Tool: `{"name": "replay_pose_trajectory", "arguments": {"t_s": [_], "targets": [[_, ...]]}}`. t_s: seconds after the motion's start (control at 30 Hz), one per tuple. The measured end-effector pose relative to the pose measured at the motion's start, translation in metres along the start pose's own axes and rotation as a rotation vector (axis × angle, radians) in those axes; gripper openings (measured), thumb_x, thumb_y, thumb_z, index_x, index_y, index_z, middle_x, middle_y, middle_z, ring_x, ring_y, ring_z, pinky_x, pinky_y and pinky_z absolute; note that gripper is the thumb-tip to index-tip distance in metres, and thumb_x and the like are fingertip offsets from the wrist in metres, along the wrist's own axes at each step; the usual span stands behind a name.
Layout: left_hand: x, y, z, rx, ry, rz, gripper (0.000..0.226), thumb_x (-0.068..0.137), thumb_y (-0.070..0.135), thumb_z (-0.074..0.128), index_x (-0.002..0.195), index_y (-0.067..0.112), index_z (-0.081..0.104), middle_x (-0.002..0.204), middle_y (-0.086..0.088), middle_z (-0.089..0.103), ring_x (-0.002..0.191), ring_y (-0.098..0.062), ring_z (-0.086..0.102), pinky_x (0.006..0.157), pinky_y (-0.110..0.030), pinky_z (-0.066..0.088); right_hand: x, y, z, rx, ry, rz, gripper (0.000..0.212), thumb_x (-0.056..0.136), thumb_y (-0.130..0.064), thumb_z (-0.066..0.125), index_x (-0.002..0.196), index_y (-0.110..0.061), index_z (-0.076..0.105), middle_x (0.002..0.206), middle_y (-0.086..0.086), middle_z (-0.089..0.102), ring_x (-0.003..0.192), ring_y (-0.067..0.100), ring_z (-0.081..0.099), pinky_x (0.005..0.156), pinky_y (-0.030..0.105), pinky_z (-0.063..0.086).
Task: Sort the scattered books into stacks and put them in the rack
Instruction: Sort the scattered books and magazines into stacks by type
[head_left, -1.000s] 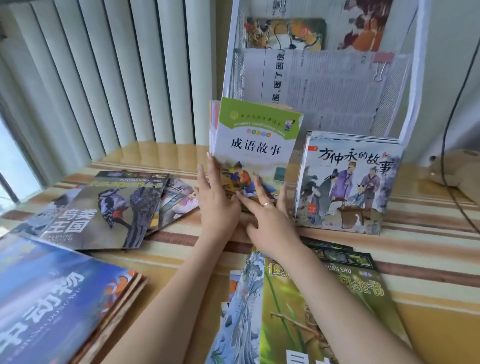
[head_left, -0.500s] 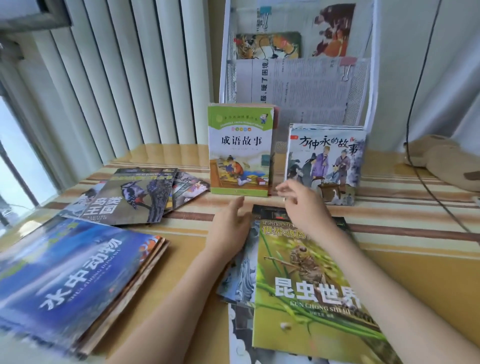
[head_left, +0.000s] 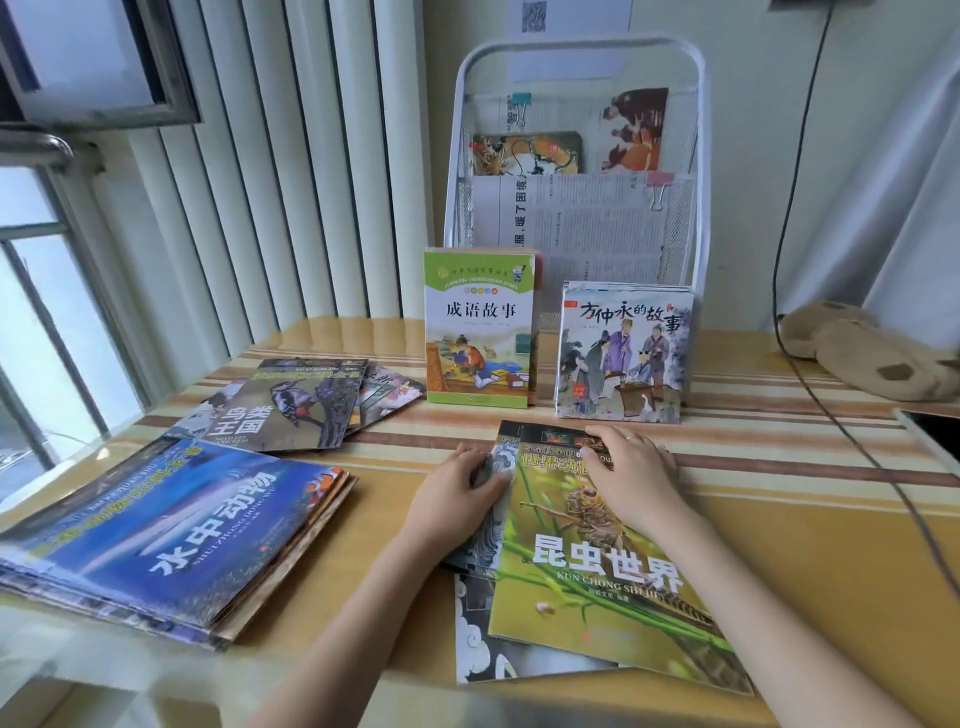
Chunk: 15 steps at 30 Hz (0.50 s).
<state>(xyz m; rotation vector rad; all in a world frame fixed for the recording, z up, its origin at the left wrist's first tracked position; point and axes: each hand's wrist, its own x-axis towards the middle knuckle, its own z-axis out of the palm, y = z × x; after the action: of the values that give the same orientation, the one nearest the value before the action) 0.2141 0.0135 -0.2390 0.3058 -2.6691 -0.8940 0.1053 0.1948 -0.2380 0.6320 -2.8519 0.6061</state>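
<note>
Both hands down on the near pile of thin books. Left hand (head_left: 457, 486) with fingers curled at the pile's left edge, gripping the grey-patterned book (head_left: 491, 499) under the top one. Right hand (head_left: 631, 467) laid on the upper part of the green insect book (head_left: 587, 566), fingers bent over its far edge (actual grip cannot be told). Beyond, standing upright against the white wire rack (head_left: 698, 156): the green-topped storybook (head_left: 480, 327) and, just beside it, the painted-figures storybook (head_left: 623, 353). At left, flat on the striped tablecloth (head_left: 779, 519): the woodpecker book (head_left: 296, 405) fanned over others, and the blue underwater-animals stack (head_left: 171, 530) nearer.
</note>
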Motion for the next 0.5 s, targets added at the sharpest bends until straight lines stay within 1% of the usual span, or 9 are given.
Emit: {"name": "replay_pose_trajectory", "arguments": {"t_s": [0.07, 0.1, 0.13, 0.17, 0.23, 0.3, 0.33, 0.4, 0.5], "targets": [[0.000, -0.002, -0.005, -0.122, -0.012, -0.069, 0.045, 0.087, 0.041, 0.063, 0.125, 0.017, 0.060, 0.132, 0.009, 0.053, 0.116, -0.013, 0.057, 0.091, -0.027, 0.045, 0.000, 0.000, 0.000, 0.020, 0.042, -0.005, 0.043, 0.098, -0.043, 0.031, 0.137, -0.029, 0.042, 0.146, -0.006, 0.041, 0.133, 0.016, 0.037, 0.113, 0.042, 0.021], [-0.001, -0.002, -0.007, -0.226, -0.027, -0.087, 0.046, 0.084, 0.039, 0.066, 0.126, 0.021, 0.060, 0.136, 0.007, 0.051, 0.118, -0.010, 0.056, 0.096, -0.026, 0.045, 0.000, 0.000, -0.001, 0.028, 0.068, -0.003, 0.043, 0.098, -0.043, 0.032, 0.137, -0.028, 0.042, 0.146, -0.006, 0.041, 0.133, 0.016, 0.037, 0.113, 0.042, 0.022], [-0.002, -0.003, -0.007, -0.308, -0.038, -0.083, 0.046, 0.083, 0.035, 0.068, 0.127, 0.023, 0.060, 0.139, 0.004, 0.051, 0.125, -0.007, 0.050, 0.101, -0.023, 0.040, -0.001, 0.000, -0.001, 0.035, 0.092, 0.000, 0.044, 0.098, -0.044, 0.032, 0.138, -0.028, 0.041, 0.146, -0.006, 0.041, 0.133, 0.017, 0.037, 0.113, 0.041, 0.022], [-0.004, -0.002, -0.008, -0.332, -0.052, -0.064, 0.046, 0.084, 0.030, 0.068, 0.129, 0.021, 0.059, 0.141, 0.002, 0.049, 0.134, -0.006, 0.038, 0.104, -0.020, 0.033, -0.002, 0.000, -0.001, 0.043, 0.110, 0.002, 0.046, 0.098, -0.045, 0.032, 0.139, -0.027, 0.041, 0.146, -0.005, 0.040, 0.133, 0.017, 0.037, 0.113, 0.041, 0.022], [-0.006, 0.000, -0.006, -0.228, -0.092, -0.021, 0.055, 0.087, 0.030, 0.065, 0.139, 0.019, 0.048, 0.149, 0.000, 0.039, 0.143, -0.006, 0.019, 0.109, -0.021, 0.025, -0.003, 0.001, -0.002, 0.051, 0.093, -0.001, 0.049, 0.096, -0.050, 0.031, 0.140, -0.029, 0.039, 0.148, -0.005, 0.038, 0.134, 0.017, 0.035, 0.113, 0.042, 0.021], [-0.007, 0.003, -0.004, -0.021, -0.163, -0.001, 0.066, 0.091, 0.040, 0.057, 0.149, 0.022, 0.029, 0.157, 0.000, 0.022, 0.146, -0.010, 0.012, 0.117, -0.029, 0.018, -0.004, 0.002, -0.002, 0.028, 0.005, -0.005, 0.052, 0.095, -0.055, 0.029, 0.141, -0.031, 0.037, 0.149, -0.007, 0.035, 0.136, 0.015, 0.032, 0.114, 0.045, 0.018], [-0.006, 0.004, -0.003, 0.053, -0.183, 0.006, 0.068, 0.093, 0.043, 0.052, 0.151, 0.024, 0.022, 0.159, 0.000, 0.015, 0.147, -0.012, 0.009, 0.118, -0.030, 0.013, -0.004, 0.003, -0.002, 0.009, -0.034, -0.004, 0.053, 0.095, -0.057, 0.028, 0.141, -0.033, 0.037, 0.149, -0.009, 0.034, 0.137, 0.014, 0.031, 0.114, 0.046, 0.016], [-0.007, 0.008, -0.005, 0.055, -0.196, -0.026, 0.073, 0.093, 0.047, 0.051, 0.152, 0.023, 0.015, 0.159, 0.003, 0.011, 0.147, -0.015, 0.008, 0.117, -0.028, 0.010, -0.005, 0.008, -0.004, -0.005, -0.057, 0.011, 0.053, 0.094, -0.057, 0.028, 0.140, -0.034, 0.038, 0.149, -0.011, 0.034, 0.137, 0.013, 0.030, 0.114, 0.048, 0.015], [-0.008, 0.009, -0.006, 0.034, -0.161, -0.095, 0.091, 0.086, 0.057, 0.055, 0.153, 0.017, 0.010, 0.160, -0.003, 0.007, 0.147, -0.020, 0.005, 0.117, -0.032, 0.010, -0.005, 0.021, -0.008, 0.001, -0.065, 0.034, 0.051, 0.094, -0.057, 0.029, 0.139, -0.034, 0.038, 0.148, -0.011, 0.035, 0.136, 0.013, 0.031, 0.114, 0.049, 0.014]]}}
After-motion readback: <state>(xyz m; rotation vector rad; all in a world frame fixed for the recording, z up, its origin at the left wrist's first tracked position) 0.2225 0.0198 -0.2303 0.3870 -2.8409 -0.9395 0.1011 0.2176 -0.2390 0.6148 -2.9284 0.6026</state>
